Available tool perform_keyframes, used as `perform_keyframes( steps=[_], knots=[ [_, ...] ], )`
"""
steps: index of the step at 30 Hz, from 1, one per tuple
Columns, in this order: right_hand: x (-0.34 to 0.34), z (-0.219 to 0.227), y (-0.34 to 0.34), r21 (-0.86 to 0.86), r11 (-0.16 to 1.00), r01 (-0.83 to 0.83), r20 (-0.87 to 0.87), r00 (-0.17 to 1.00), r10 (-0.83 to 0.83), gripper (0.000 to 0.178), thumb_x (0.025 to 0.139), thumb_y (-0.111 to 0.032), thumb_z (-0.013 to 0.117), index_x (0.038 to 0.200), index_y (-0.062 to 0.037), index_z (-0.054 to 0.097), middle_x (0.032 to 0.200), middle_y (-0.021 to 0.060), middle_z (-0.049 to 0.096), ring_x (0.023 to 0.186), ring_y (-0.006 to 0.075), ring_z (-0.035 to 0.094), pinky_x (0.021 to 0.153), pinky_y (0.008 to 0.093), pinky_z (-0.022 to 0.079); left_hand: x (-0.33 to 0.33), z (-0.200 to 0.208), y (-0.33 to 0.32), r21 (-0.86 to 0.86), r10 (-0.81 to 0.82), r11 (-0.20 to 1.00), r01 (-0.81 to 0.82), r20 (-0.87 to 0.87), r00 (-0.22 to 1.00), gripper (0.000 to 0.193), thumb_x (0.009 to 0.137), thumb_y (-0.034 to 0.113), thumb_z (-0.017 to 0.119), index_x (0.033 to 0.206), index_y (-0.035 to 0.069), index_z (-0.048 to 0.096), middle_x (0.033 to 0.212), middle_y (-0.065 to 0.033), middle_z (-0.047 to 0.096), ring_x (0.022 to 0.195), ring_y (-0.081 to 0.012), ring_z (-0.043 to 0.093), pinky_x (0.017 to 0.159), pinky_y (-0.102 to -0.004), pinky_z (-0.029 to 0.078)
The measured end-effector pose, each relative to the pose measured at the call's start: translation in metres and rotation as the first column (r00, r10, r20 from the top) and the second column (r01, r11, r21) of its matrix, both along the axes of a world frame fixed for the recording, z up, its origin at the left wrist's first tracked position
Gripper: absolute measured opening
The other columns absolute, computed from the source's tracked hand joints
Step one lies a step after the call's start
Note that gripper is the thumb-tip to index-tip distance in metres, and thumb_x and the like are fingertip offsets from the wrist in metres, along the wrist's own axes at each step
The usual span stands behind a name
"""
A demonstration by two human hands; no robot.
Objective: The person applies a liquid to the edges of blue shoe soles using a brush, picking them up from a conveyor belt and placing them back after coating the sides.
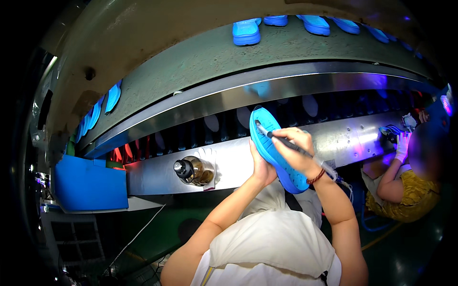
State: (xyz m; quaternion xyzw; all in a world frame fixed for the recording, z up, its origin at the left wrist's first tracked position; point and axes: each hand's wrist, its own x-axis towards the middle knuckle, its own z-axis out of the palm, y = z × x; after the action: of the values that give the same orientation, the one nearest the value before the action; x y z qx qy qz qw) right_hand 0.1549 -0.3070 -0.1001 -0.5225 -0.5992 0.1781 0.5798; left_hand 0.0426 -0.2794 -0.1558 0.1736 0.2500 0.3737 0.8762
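Blue shoe piece (287, 171) is at frame center, tilted, toe end up: long rounded sole shape, molded-looking, smooth side wall, small holes in the inner face. Left hand (263, 168) is partly closed round its left edge, gripping it. Right hand (298, 148) is pinched on a slim dark brush-like tool (295, 147), tip against the inner face near the toe; exact tip shape too small to tell. Left of center, a clear rounded bottle (204, 171) with black cap and brownish contents sits on the brushed-metal bench (148, 180). Shiny bent-looking steel rail (229, 86) runs across above, then a scuffed, mottled grey-green belt (205, 71) carrying more blue shoe pieces (246, 33) along top and upper left. Flat-sided blue box (88, 183) at left. Co-worker's white-gloved hand (402, 146) at right.
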Motion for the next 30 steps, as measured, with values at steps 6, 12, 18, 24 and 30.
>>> perform_keyframes(
  steps=[6, 12, 18, 24, 30],
  knots=[
    [0.000, 0.000, -0.054, -0.112, 0.980, -0.167, 0.188, 0.964, 0.186, 0.016, 0.067, -0.008, 0.066, 0.082, -0.0022, 0.064, 0.081, 0.0137, 0.064, 0.076, 0.0268, 0.063, 0.071, 0.0328, 0.049, -0.035, 0.005, 0.027, 0.124, -0.010, 0.992, 0.013, -0.027, 1.000, 0.090, 0.075, 0.077, 0.013, 0.124, 0.006, 0.041, 0.109, -0.0176, 0.054, 0.097, -0.0305, 0.055, 0.089, -0.0444, 0.042],
    [0.030, 0.030, -0.048, -0.110, 0.948, -0.298, -0.127, 0.950, 0.284, 0.018, 0.072, -0.006, 0.066, 0.089, -0.0003, 0.065, 0.083, 0.0101, 0.065, 0.072, 0.0151, 0.062, 0.065, 0.0259, 0.048, -0.029, 0.043, 0.008, -0.029, -0.144, 0.989, 0.147, 0.067, 0.987, 0.094, 0.073, 0.079, 0.011, 0.130, 0.008, 0.035, 0.117, -0.0173, 0.051, 0.104, -0.0318, 0.053, 0.090, -0.0469, 0.042],
    [0.021, 0.040, -0.037, 0.049, 0.924, -0.379, -0.033, 0.924, 0.381, 0.018, 0.070, -0.003, 0.067, 0.087, 0.0011, 0.065, 0.085, 0.0127, 0.065, 0.078, 0.0187, 0.062, 0.070, 0.0273, 0.048, -0.021, 0.052, -0.003, -0.007, -0.226, 0.972, 0.234, 0.228, 0.947, 0.086, 0.076, 0.075, 0.019, 0.133, 0.012, 0.031, 0.128, -0.0142, 0.042, 0.110, -0.0306, 0.048, 0.092, -0.0469, 0.040],
    [0.034, 0.034, -0.040, -0.083, 0.950, -0.300, -0.261, 0.927, 0.269, 0.017, 0.071, -0.004, 0.067, 0.087, 0.0015, 0.066, 0.085, 0.0123, 0.065, 0.078, 0.0183, 0.062, 0.069, 0.0267, 0.049, -0.018, 0.062, -0.001, 0.071, -0.132, 0.989, 0.133, -0.018, 0.991, 0.095, 0.072, 0.080, 0.016, 0.127, 0.007, 0.040, 0.118, -0.0163, 0.051, 0.104, -0.0293, 0.052, 0.088, -0.0429, 0.044],
    [0.033, 0.042, -0.050, -0.014, 0.923, -0.384, -0.279, 0.888, 0.365, 0.018, 0.067, -0.003, 0.069, 0.085, -0.0004, 0.066, 0.087, 0.0128, 0.066, 0.085, 0.0224, 0.062, 0.081, 0.0325, 0.046, -0.019, 0.061, 0.015, 0.260, -0.131, 0.960, 0.099, 0.108, 0.985, 0.100, 0.069, 0.083, 0.011, 0.121, 0.003, 0.042, 0.100, -0.0209, 0.057, 0.083, -0.0321, 0.060, 0.074, -0.0421, 0.051]
  ],
)
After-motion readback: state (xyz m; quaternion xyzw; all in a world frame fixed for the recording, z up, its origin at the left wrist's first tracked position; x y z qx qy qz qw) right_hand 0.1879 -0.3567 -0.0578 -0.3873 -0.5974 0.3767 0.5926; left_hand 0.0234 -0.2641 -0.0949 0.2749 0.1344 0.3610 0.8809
